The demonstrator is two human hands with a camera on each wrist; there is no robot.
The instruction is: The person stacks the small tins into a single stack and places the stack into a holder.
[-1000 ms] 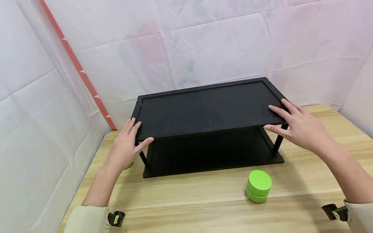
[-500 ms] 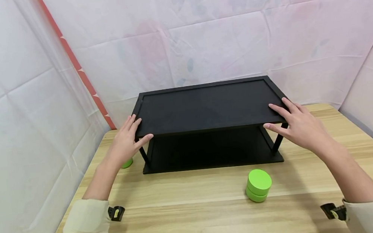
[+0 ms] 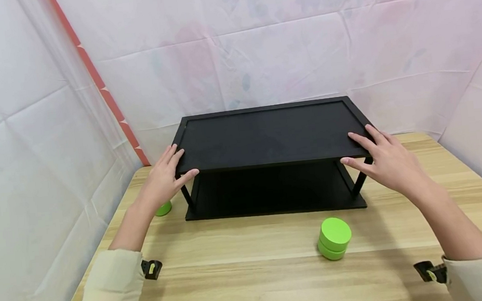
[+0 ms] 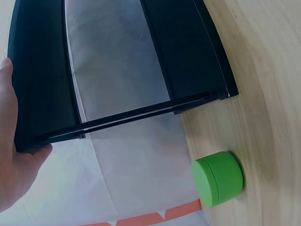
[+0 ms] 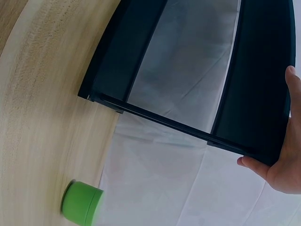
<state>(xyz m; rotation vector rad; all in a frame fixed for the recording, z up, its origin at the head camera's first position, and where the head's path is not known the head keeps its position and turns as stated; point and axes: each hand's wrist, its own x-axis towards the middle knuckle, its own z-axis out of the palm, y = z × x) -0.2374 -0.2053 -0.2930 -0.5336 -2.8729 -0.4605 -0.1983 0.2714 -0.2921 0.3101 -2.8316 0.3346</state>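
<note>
A black two-tier shelf (image 3: 266, 136) stands on the wooden table, its upper board held up by slanted posts at the ends. My left hand (image 3: 159, 182) grips the left end of that board, thumb at the front edge and fingers over the side. At the opposite end my right hand (image 3: 392, 165) holds on in the same way. Both wrist views show a finger tucked below the board's end. In front of the shelf, towards the right, sits a green lidded jar (image 3: 334, 238). Another green jar (image 4: 217, 179) stands beyond the shelf's left end, partly covered by my arm in the head view.
One more green jar (image 5: 82, 202) shows past the shelf's right end in the right wrist view. White sheeting (image 3: 276, 60) hangs behind and at both sides, with a red strip (image 3: 99, 81) at the left corner. The wooden table (image 3: 236, 277) extends towards me.
The shelf has slid slightly away from me, its left end more than its right. Both hands kept their grip. More of the left jar shows beside my left wrist.
</note>
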